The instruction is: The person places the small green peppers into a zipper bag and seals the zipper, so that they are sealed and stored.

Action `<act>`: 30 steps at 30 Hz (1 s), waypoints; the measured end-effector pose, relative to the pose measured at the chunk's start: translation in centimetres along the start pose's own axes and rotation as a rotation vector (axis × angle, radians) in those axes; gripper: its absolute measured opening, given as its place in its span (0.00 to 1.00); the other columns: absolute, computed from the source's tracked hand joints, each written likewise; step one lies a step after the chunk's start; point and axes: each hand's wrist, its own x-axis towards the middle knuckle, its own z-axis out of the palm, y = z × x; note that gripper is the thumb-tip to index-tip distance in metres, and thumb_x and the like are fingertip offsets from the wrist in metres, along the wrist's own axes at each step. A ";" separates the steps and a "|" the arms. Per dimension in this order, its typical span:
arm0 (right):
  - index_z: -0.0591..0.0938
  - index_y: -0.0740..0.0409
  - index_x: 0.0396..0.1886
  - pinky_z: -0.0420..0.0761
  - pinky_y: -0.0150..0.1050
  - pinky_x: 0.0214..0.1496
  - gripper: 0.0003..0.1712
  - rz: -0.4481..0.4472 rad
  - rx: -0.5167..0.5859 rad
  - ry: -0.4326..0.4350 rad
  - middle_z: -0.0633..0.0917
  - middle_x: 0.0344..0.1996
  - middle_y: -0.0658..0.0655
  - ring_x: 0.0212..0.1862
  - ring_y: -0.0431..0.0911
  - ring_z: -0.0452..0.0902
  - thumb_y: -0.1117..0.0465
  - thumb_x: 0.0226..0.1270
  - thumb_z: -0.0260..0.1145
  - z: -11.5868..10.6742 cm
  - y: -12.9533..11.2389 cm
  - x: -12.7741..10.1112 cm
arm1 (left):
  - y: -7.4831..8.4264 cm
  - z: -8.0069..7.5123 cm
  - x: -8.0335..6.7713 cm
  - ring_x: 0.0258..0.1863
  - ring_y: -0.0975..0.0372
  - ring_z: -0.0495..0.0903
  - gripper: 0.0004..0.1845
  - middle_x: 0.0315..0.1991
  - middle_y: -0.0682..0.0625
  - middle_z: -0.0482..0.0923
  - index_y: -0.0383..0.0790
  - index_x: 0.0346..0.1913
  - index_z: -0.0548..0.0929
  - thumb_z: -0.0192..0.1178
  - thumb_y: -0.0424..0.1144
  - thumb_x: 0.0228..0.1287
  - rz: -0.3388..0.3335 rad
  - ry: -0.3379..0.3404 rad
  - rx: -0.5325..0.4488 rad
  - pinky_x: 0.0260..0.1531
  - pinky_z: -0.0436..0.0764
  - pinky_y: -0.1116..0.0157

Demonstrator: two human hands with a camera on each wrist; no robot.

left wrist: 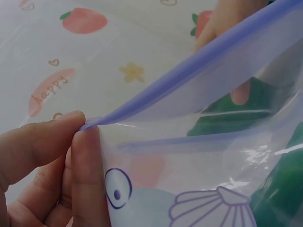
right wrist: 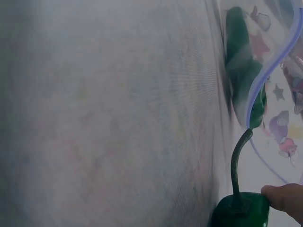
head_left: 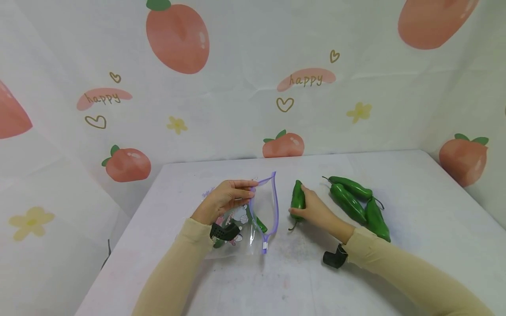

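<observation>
"What is worn?"

"Each arm is covered to the wrist by plain beige cloth; the left sleeve (head_left: 168, 272) and the right sleeve (head_left: 411, 267) are matched in colour."

"And at the cuffs?"

"A black, angular left wrist camera (head_left: 229, 232) is mounted, dotted with small holes; a black, blocky right wrist camera (head_left: 333, 259) is fitted. The left hand (head_left: 225, 198) and right hand (head_left: 319, 211) are left bare."
</observation>
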 end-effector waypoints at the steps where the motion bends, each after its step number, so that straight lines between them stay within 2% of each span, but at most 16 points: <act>1: 0.46 0.79 0.72 0.69 0.57 0.66 0.53 0.002 -0.003 -0.005 0.60 0.68 0.79 0.64 0.63 0.65 0.56 0.64 0.68 0.0 -0.1 0.0 | 0.0 0.0 0.0 0.28 0.68 0.81 0.24 0.33 0.53 0.81 0.28 0.59 0.78 0.65 0.25 0.58 -0.004 0.004 -0.003 0.33 0.83 0.74; 6: 0.48 0.77 0.73 0.69 0.58 0.66 0.51 0.024 -0.029 -0.030 0.60 0.69 0.77 0.66 0.64 0.65 0.57 0.64 0.68 0.0 -0.4 0.0 | 0.0 0.1 0.0 0.29 0.67 0.82 0.22 0.32 0.53 0.81 0.30 0.57 0.79 0.65 0.25 0.58 -0.010 0.008 0.001 0.34 0.83 0.74; 12: 0.53 0.75 0.72 0.70 0.57 0.65 0.47 0.014 -0.062 -0.050 0.65 0.67 0.75 0.64 0.63 0.68 0.57 0.65 0.67 -0.3 -0.5 -0.5 | 0.0 0.2 0.0 0.28 0.68 0.81 0.23 0.33 0.54 0.81 0.28 0.59 0.77 0.62 0.23 0.59 -0.012 0.008 -0.005 0.33 0.83 0.74; 18: 0.63 0.72 0.69 0.72 0.56 0.63 0.38 -0.032 -0.064 -0.042 0.72 0.63 0.73 0.63 0.62 0.70 0.60 0.65 0.66 -0.8 -0.2 -0.9 | 0.0 0.1 0.0 0.28 0.68 0.80 0.24 0.33 0.53 0.80 0.27 0.59 0.77 0.64 0.24 0.59 -0.006 0.001 -0.003 0.33 0.83 0.74; 24: 0.72 0.71 0.64 0.78 0.53 0.57 0.31 -0.099 -0.073 -0.016 0.77 0.59 0.70 0.58 0.59 0.76 0.63 0.63 0.67 -1.2 0.6 -1.0 | 0.0 0.0 0.0 0.29 0.68 0.81 0.18 0.32 0.54 0.81 0.34 0.54 0.83 0.63 0.25 0.60 -0.001 0.000 -0.004 0.33 0.83 0.74; 30: 0.74 0.68 0.63 0.80 0.48 0.54 0.30 -0.061 -0.037 -0.037 0.80 0.57 0.67 0.56 0.58 0.78 0.63 0.62 0.68 -1.7 0.7 -1.1 | 0.2 0.1 0.0 0.29 0.68 0.81 0.20 0.31 0.54 0.81 0.30 0.57 0.79 0.62 0.25 0.62 -0.001 -0.008 -0.001 0.33 0.83 0.74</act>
